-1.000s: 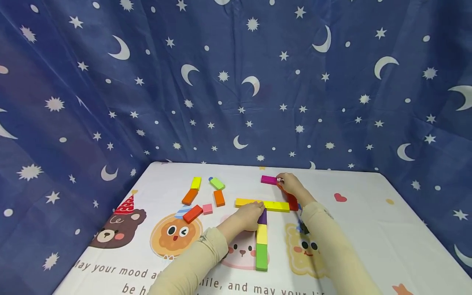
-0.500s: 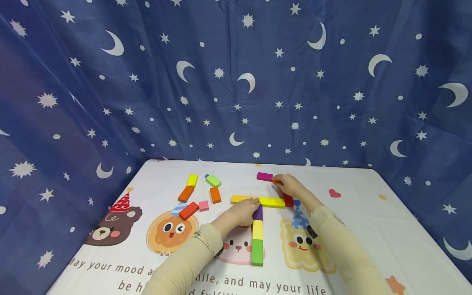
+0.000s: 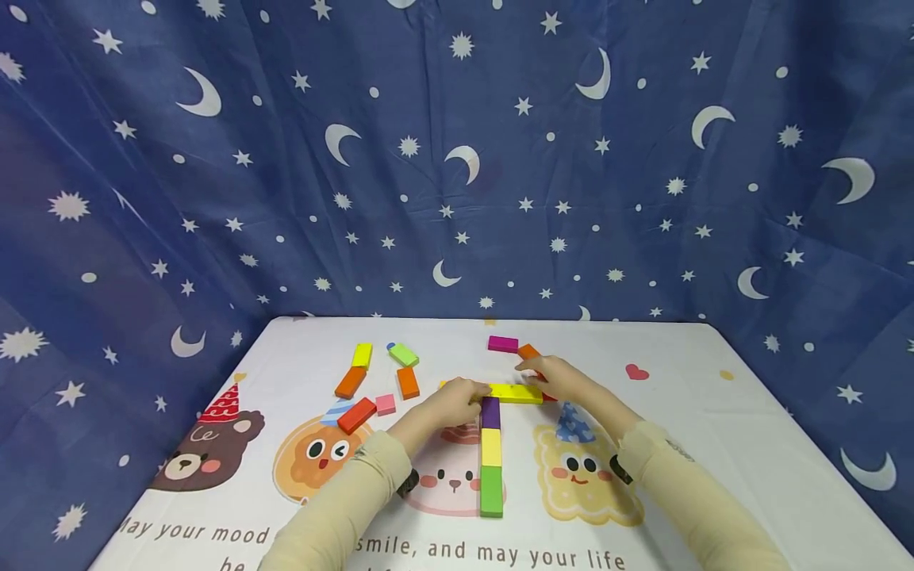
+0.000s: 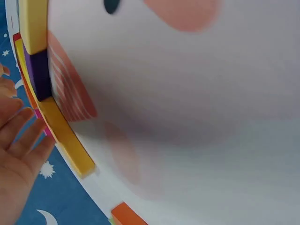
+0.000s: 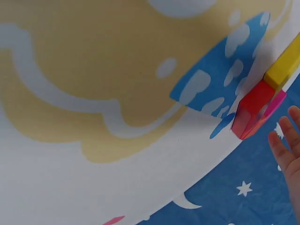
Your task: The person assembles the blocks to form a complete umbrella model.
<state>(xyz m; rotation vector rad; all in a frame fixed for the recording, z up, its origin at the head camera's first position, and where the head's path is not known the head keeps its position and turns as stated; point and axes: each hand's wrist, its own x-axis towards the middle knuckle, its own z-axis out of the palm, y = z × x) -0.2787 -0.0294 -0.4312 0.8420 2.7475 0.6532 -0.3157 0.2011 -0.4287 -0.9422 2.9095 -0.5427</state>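
Note:
My left hand (image 3: pixel 460 402) is over the joint where a yellow row meets a column of a purple block (image 3: pixel 490 412), a pale yellow block (image 3: pixel 491 446) and a green block (image 3: pixel 491 492). Its fingers are extended beside the amber block (image 4: pixel 70 145) in the left wrist view; contact is unclear. My right hand (image 3: pixel 564 379) holds nothing, its fingers spread near the yellow block (image 3: pixel 517 393). A red block (image 5: pixel 253 110) meets that row's right end. Beyond it, an orange block (image 3: pixel 528 350) leads toward a magenta block (image 3: pixel 503 344); the right hand partly hides this line.
Loose blocks lie to the left: a yellow block (image 3: pixel 362 355), a lime block (image 3: pixel 404 354), two orange blocks (image 3: pixel 351 382), a red block (image 3: pixel 357 415) and a pink cube (image 3: pixel 385 404). A blue starry curtain (image 3: pixel 457 198) stands behind the printed white tablecloth (image 3: pixel 678 444).
My right hand has let go of the orange block by the magenta one and drawn back toward me. My left hand stays near the joint. The whole head view has shifted slightly.

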